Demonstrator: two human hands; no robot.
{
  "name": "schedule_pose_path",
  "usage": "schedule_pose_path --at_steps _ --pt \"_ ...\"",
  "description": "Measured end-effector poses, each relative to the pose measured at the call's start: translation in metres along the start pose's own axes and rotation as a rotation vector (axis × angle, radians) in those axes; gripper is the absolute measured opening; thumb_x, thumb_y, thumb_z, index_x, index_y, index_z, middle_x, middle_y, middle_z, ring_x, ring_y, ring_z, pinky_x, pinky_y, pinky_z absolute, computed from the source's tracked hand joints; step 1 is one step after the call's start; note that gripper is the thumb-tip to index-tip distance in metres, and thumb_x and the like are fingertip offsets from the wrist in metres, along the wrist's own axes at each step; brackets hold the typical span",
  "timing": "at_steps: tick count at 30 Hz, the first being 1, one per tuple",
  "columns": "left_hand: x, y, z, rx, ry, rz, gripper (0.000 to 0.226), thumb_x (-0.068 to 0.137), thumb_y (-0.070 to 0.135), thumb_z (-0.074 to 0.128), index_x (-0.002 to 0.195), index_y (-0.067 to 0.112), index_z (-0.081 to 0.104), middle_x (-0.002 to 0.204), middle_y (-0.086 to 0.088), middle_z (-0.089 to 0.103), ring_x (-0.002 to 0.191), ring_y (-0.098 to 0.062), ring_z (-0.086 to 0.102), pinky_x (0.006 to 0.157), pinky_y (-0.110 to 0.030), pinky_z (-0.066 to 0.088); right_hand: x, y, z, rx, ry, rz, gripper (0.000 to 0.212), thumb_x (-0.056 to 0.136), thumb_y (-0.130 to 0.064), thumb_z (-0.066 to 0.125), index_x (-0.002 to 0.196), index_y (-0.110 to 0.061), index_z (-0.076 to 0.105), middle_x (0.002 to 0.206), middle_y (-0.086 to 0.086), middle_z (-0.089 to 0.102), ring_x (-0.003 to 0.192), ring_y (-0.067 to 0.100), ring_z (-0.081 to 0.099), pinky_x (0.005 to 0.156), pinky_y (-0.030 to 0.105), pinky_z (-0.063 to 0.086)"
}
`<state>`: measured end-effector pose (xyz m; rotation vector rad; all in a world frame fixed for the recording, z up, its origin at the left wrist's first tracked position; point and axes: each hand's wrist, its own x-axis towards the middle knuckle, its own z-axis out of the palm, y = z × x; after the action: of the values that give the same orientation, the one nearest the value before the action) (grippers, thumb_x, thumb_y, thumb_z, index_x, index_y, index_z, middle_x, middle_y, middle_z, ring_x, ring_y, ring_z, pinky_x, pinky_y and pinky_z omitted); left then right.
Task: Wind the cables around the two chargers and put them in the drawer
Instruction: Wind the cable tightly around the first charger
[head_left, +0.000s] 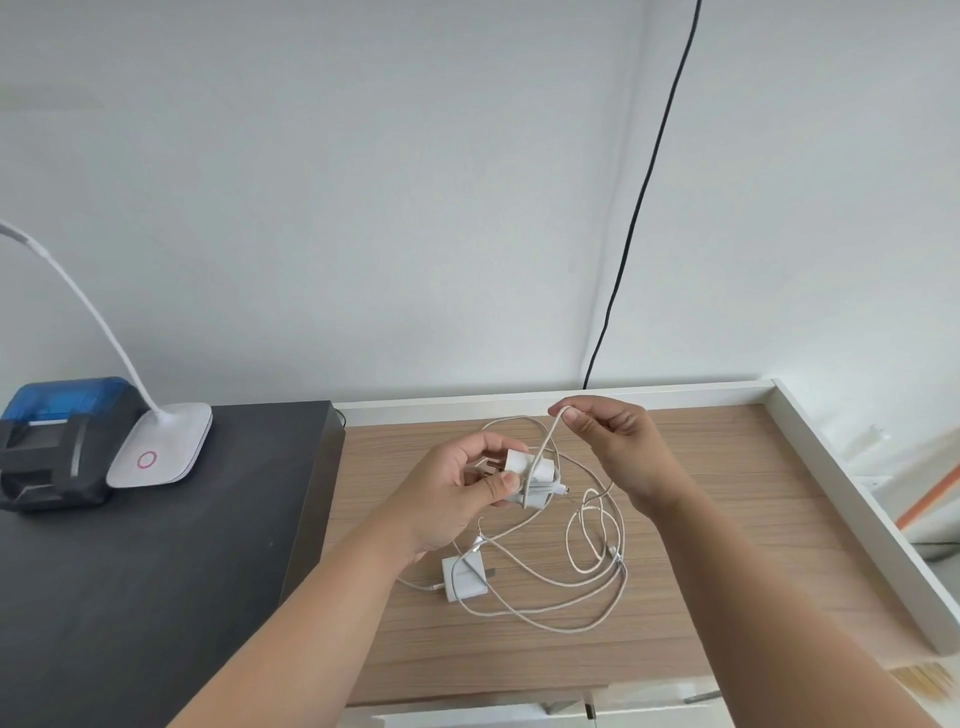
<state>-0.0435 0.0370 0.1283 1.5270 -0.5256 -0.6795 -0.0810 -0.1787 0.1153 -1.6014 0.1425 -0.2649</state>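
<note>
My left hand (457, 493) grips a white charger (535, 475) above the wooden tabletop, with a few turns of its white cable around the body. My right hand (613, 441) pinches that cable (545, 441) just above and to the right of the charger, pulling it taut. A second white charger (465, 577) lies flat on the wood below my left hand, its prongs up. Its cable and the loose rest of the first one (592, 561) sprawl in tangled loops to the right of it. No drawer is clearly in view.
A white-rimmed wooden tabletop (727, 519) holds the cables. To its left a black surface (130, 571) carries a white desk lamp (161, 447) and a blue-and-black printer (57, 441). A black cord (644, 197) hangs down the wall behind.
</note>
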Motion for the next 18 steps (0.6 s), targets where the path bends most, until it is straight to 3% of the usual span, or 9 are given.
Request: schedule_pose_path --at_steps 4,7,9,11,13,15,17,18 --pt "-0.002 0.003 0.004 -0.090 -0.007 0.037 0.024 0.085 0.009 0.067 0.105 0.022 0.068 0.099 -0.001 0.069 0.089 -0.015 0.065 0.079 -0.028 0.053 -0.005 -0.001 0.002 -0.004 -0.052 0.008 0.016 0.091 -0.001 0.057 0.098 -0.002 0.071 0.082 -0.007 0.075 0.086 0.003 0.067 0.082 0.017 0.048" --pt "0.000 0.009 0.005 -0.200 -0.005 0.101 0.026 0.082 0.010 0.068 0.107 0.017 0.068 0.105 0.000 0.070 0.094 -0.017 0.065 0.079 -0.030 0.054 -0.016 -0.005 0.016 0.083 -0.128 0.102 0.028 0.095 0.006 0.046 0.110 -0.007 0.066 0.052 -0.014 0.064 0.047 -0.004 0.055 0.050 0.007 0.040" --pt "0.003 0.010 0.005 -0.251 0.029 0.117 0.027 0.080 0.010 0.066 0.103 0.021 0.071 0.104 0.001 0.070 0.092 -0.017 0.064 0.076 -0.030 0.054 -0.025 0.002 0.027 0.064 -0.173 0.157 0.037 0.096 0.002 0.046 0.088 -0.020 0.075 0.043 -0.014 0.047 0.038 0.000 0.034 0.041 0.013 0.025" --pt "0.006 0.009 0.006 -0.320 0.104 0.108 0.027 0.079 0.009 0.067 0.104 0.018 0.070 0.102 -0.002 0.071 0.092 -0.020 0.064 0.078 -0.031 0.054 -0.033 0.013 0.037 0.011 -0.182 0.149 0.028 0.098 -0.010 0.049 0.083 -0.009 0.072 0.045 -0.014 0.037 0.042 0.003 0.026 0.043 0.017 0.021" --pt "0.008 0.006 0.008 -0.423 0.203 0.095 0.027 0.080 0.009 0.071 0.107 0.012 0.067 0.099 -0.005 0.070 0.090 -0.022 0.064 0.081 -0.034 0.053 -0.043 0.016 0.045 -0.132 -0.150 0.137 0.024 0.099 -0.017 0.050 0.104 -0.004 0.070 0.048 -0.016 0.048 0.046 0.000 0.041 0.050 0.012 0.031" --pt "0.010 0.002 0.010 -0.462 0.309 0.084 0.030 0.078 0.011 0.069 0.108 0.010 0.066 0.098 -0.006 0.070 0.088 -0.022 0.063 0.081 -0.037 0.052 -0.053 0.013 0.052 -0.348 -0.163 0.093 0.026 0.099 -0.021 0.050 0.120 -0.022 0.066 0.058 -0.026 0.063 0.060 -0.006 0.059 0.060 0.005 0.038" --pt "0.012 -0.003 0.009 -0.329 0.391 0.067 0.029 0.081 0.009 0.068 0.110 0.014 0.067 0.104 -0.006 0.069 0.095 -0.021 0.063 0.089 -0.042 0.051 -0.061 0.007 0.054 -0.580 -0.213 0.033 0.027 0.100 -0.025 0.048 0.121 -0.026 0.065 0.050 -0.035 0.054 0.054 -0.013 0.053 0.057 0.006 0.034" --pt "0.012 -0.005 0.008 -0.223 0.411 0.066 0.028 0.084 0.006 0.067 0.110 0.017 0.067 0.104 -0.005 0.068 0.096 -0.020 0.064 0.093 -0.042 0.052 -0.062 0.004 0.053 -0.673 -0.223 -0.012 0.026 0.100 -0.026 0.048 0.118 -0.026 0.066 0.047 -0.031 0.052 0.050 -0.010 0.051 0.055 0.010 0.035"
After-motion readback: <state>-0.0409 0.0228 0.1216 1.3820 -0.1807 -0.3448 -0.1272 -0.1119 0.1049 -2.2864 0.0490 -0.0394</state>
